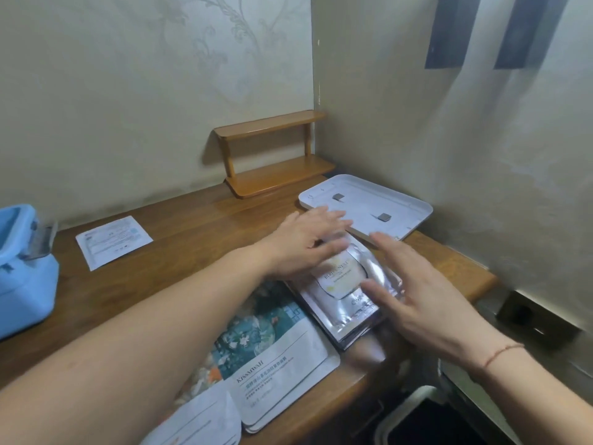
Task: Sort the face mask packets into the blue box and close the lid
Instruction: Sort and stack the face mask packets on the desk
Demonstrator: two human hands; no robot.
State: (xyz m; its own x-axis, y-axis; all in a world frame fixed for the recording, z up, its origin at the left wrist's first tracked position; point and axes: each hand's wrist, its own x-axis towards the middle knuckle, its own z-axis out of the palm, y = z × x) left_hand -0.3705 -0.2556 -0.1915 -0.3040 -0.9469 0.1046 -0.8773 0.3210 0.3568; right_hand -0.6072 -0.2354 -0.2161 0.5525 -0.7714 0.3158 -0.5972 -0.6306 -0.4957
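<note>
Wooden counter (179,239). Blue box (22,277) far left, well apart. White lid (394,200) at back. Silver mask packet stack (349,303) between both hands: left hand (305,242), right hand (426,293), grips wide, fingers straight, flanking its sides.

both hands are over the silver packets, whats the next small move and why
Probably close both hands on the silver packet stack and lift it as one bundle. The left hand and right hand flank it with straight fingers, gripping nothing yet. The blue box sits far off at the table's left edge, so the stack must be carried there.
</note>
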